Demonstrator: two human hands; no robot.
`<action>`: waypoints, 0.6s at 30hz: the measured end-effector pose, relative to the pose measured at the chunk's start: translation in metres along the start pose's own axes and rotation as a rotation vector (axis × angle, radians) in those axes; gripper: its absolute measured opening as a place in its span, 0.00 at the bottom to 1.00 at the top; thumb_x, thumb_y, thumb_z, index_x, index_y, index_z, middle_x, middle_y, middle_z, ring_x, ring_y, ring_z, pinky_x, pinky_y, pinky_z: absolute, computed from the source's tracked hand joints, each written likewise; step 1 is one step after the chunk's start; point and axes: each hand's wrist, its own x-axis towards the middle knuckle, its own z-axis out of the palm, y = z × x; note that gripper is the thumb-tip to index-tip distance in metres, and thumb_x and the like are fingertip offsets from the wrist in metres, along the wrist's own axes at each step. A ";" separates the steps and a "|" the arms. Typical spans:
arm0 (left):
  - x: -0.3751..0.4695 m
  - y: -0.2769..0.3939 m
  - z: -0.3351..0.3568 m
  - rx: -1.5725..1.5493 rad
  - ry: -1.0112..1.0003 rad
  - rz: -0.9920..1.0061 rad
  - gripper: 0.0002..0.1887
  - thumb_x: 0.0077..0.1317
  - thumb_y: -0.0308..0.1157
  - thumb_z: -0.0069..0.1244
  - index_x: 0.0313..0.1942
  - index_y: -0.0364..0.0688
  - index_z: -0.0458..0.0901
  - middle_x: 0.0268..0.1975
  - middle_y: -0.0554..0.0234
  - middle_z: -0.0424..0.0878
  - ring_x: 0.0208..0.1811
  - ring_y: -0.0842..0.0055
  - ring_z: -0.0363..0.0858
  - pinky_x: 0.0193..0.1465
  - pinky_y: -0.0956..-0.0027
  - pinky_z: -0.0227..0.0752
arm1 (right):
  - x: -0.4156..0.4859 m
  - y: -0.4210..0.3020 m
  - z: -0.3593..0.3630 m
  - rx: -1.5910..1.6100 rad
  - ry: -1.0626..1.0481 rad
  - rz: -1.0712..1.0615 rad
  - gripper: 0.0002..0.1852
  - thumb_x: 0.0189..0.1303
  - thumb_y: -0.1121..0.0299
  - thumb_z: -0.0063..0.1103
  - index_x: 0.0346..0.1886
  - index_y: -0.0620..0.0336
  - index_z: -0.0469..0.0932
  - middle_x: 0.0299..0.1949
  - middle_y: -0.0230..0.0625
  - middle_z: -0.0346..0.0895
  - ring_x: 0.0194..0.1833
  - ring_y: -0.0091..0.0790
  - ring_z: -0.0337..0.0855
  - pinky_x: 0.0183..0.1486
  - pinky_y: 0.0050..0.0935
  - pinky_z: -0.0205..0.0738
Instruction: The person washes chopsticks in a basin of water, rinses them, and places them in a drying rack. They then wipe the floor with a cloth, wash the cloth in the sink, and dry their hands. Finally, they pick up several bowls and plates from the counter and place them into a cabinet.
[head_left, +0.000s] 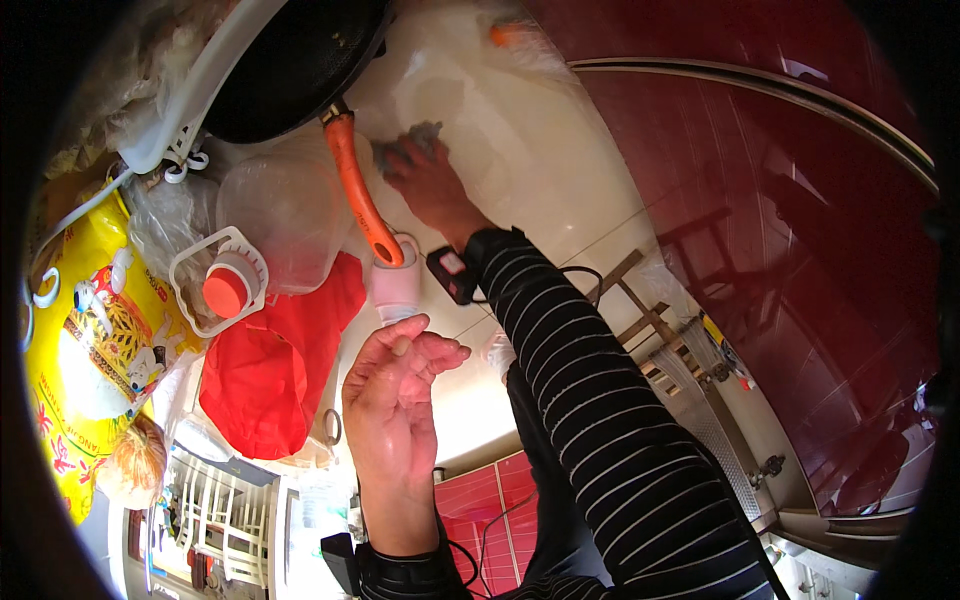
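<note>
My right hand (424, 180) is low over the pale tiled floor (517, 157), its fingers spread on a grey cloth (411, 142) pressed against the tiles. Closer to me, my left hand (397, 405) is raised with the palm partly showing. Its fingers are loosely bent and nothing is in them. Beyond its fingertips is a pink object (396, 283), partly covered by the orange handle (356, 180) of a black frying pan (289, 75).
At left are a translucent plastic jug (281, 217) with a red cap, a red bag (259, 390), a printed yellow sack (97, 322) and a pumpkin-like vegetable (135, 465). Glossy dark-red cabinet fronts (750, 210) line the right, near a wooden frame (637, 307).
</note>
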 end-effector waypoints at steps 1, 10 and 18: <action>0.001 0.000 0.002 0.012 -0.006 0.004 0.13 0.67 0.29 0.46 0.46 0.29 0.78 0.34 0.46 0.83 0.39 0.62 0.83 0.49 0.60 0.77 | -0.015 0.000 0.003 -0.012 -0.036 -0.051 0.14 0.58 0.66 0.51 0.46 0.46 0.82 0.65 0.28 0.65 0.70 0.40 0.55 0.68 0.57 0.48; 0.004 -0.014 -0.005 0.030 -0.044 -0.013 0.13 0.65 0.27 0.44 0.46 0.29 0.76 0.36 0.46 0.82 0.39 0.62 0.82 0.49 0.59 0.75 | -0.183 0.079 -0.019 0.000 -0.201 0.681 0.07 0.56 0.69 0.52 0.35 0.57 0.79 0.40 0.42 0.76 0.45 0.49 0.77 0.45 0.44 0.73; -0.013 -0.056 -0.037 0.319 0.114 -0.285 0.13 0.67 0.26 0.41 0.49 0.30 0.75 0.35 0.49 0.83 0.36 0.66 0.84 0.43 0.67 0.78 | -0.241 0.020 -0.229 2.054 0.346 1.217 0.12 0.47 0.80 0.50 0.35 0.55 0.76 0.42 0.33 0.77 0.43 0.38 0.78 0.42 0.39 0.76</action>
